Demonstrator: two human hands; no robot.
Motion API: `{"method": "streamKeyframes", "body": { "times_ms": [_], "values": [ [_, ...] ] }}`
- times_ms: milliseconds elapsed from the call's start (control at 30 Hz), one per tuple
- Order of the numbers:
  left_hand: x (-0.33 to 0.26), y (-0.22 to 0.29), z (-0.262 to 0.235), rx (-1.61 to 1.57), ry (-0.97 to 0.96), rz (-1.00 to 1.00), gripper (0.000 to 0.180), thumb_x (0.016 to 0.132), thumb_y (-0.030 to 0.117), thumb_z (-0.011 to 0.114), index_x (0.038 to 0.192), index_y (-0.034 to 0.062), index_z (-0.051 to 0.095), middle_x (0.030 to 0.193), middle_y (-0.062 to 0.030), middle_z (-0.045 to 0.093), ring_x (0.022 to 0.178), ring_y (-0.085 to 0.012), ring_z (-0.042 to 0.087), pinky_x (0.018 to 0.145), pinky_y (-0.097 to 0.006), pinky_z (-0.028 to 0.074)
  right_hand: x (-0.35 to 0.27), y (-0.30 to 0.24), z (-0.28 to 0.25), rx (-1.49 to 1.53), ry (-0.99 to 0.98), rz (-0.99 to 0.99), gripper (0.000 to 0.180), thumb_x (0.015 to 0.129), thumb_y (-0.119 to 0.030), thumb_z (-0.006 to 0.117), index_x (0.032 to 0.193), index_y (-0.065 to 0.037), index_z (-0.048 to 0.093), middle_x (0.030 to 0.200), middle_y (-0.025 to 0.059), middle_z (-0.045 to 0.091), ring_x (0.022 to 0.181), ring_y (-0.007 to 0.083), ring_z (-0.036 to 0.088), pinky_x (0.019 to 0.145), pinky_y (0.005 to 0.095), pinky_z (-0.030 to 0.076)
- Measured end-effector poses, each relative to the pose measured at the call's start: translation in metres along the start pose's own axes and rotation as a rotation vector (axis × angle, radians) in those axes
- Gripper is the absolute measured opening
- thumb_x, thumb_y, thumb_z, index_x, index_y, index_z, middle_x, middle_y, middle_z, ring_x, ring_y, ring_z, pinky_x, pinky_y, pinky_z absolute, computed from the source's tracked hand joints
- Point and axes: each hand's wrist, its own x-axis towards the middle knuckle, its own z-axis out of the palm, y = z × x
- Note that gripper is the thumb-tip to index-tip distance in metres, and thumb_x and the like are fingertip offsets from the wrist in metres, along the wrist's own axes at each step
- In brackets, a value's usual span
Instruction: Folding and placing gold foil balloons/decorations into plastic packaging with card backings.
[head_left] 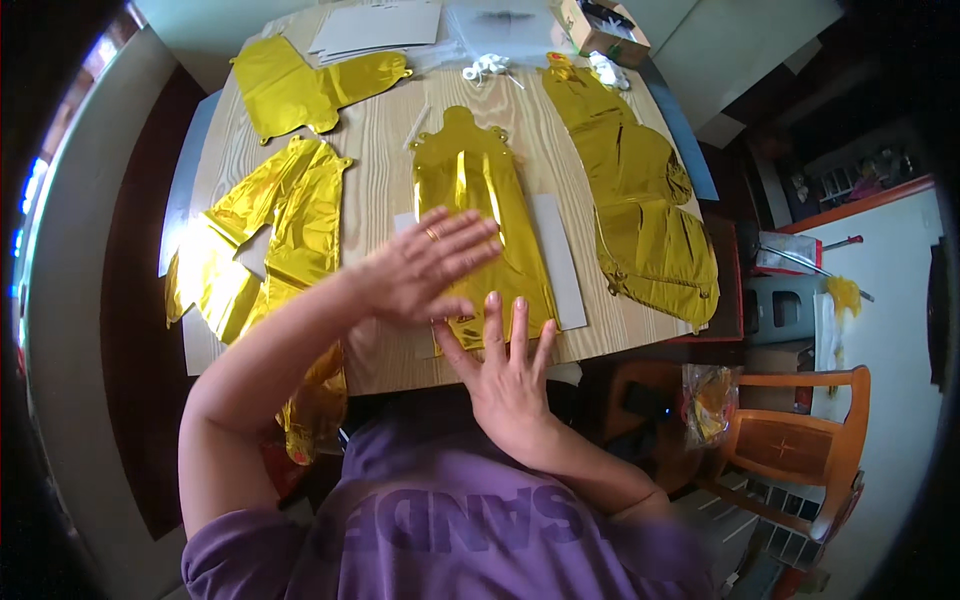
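Observation:
A flat gold foil balloon (465, 180) lies lengthwise in the middle of the table, over a pale grey card (560, 265) that shows at its sides. My left hand (430, 262) is over the balloon's left part, palm down, fingers stretched to the right; whether it presses or hovers is unclear. With fingers spread, my right hand (508, 375) has its fingertips on the balloon's near end. Another gold foil balloon (310, 215), creased and shiny, lies to the left and hangs over the near edge.
More gold foil balloons lie at the far left (275, 90) and along the right side (630, 180) of the wooden table (375, 365). Grey cards (380, 28), clear plastic sheets (505, 30), white ribbon (487, 67) and a cardboard box (605, 35) sit at the back. A wooden chair (790, 440) stands at right.

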Motion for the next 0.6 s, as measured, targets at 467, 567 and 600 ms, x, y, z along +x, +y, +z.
{"method": "streamKeyframes", "body": {
  "times_ms": [467,567,600],
  "values": [
    [0.051,0.011,0.009,-0.112,-0.158,0.194,0.081,0.101,0.067,0.028,0.161,0.0142,0.020,0.168,-0.0090,0.018,0.155,-0.0274,0.017,0.125,-0.051,0.009,-0.001,-0.002,0.011,0.000,0.041,0.011,0.071,0.096,-0.023,0.050,0.160,-0.034,0.023,0.154,0.0302,0.027,0.142,0.0554,0.026,0.107,0.0818,0.016],
    [0.069,-0.032,0.002,0.050,-0.185,0.041,0.080,0.101,0.067,0.028,0.162,0.0153,0.019,0.168,-0.0093,0.018,0.155,-0.0283,0.015,0.126,-0.050,0.009,-0.001,-0.001,0.011,0.005,0.102,0.038,0.073,0.094,-0.019,0.054,0.159,-0.037,0.025,0.157,0.0308,0.022,0.141,0.0569,0.025,0.106,0.0810,0.020],
    [0.072,-0.050,0.004,0.080,-0.136,0.010,0.077,0.102,0.063,0.032,0.161,0.0148,0.021,0.167,-0.0107,0.020,0.155,-0.0293,0.016,0.125,-0.050,0.010,-0.001,-0.002,0.010,0.014,0.101,0.031,0.074,0.094,-0.018,0.055,0.159,-0.036,0.026,0.157,0.0311,0.022,0.141,0.0570,0.025,0.105,0.0808,0.021]
  ]
}}
